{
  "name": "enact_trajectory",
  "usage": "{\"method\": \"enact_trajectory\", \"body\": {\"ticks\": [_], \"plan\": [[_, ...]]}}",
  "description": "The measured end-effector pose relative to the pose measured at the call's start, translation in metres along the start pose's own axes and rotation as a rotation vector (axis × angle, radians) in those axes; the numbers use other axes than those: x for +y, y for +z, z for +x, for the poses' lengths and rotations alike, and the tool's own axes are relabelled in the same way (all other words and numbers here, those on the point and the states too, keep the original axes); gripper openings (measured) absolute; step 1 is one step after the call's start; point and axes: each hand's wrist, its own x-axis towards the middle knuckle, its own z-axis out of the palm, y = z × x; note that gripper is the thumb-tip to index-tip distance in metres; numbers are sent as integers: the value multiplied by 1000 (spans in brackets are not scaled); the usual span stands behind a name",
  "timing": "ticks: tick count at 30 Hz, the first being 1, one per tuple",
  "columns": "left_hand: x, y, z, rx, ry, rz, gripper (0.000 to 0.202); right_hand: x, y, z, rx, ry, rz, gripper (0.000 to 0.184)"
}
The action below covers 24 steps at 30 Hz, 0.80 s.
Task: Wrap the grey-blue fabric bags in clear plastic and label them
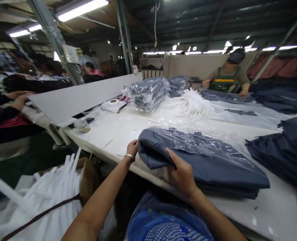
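A folded slate-blue garment (214, 170) lies on the white table in front of me, with a clear plastic bag (206, 144) over its upper part. At its left end my left hand (132, 150) is closed on the edge; the fingertips are partly hidden behind the fabric. My right hand (182, 172) grips the near edge, thumb on top and fingers underneath. Between the two hands the left end of the garment is lifted and rounded.
Bagged garments (148, 90) are stacked at the back. White foam-like tubes (192, 105) lie beside them; more tubes (53, 190) fill a box at lower left. Dark garments (284, 150) pile up at right. A tape roll (113, 102) sits far left. A co-worker (225, 75) stands opposite.
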Motion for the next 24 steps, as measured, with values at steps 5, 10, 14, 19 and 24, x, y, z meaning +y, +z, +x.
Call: {"method": "enact_trajectory", "body": {"ticks": [5, 10, 14, 19, 24], "plan": [[16, 30, 28, 38, -52, -225, 31, 1, -35, 31, 183, 98, -145, 51], [45, 57, 51, 104, 40, -320, 32, 1, -67, 52, 342, 119, -330, 51], [62, 60, 51, 127, 190, -279, 34, -4, -93, 68, 409, 119, -355, 51], [59, 57, 45, 112, 247, -133, 31, -2, -100, 77, 458, 101, -380, 51], [42, 58, 28, 157, 183, -77, 22, 10, -73, 67, 458, -10, -410, 46]]}}
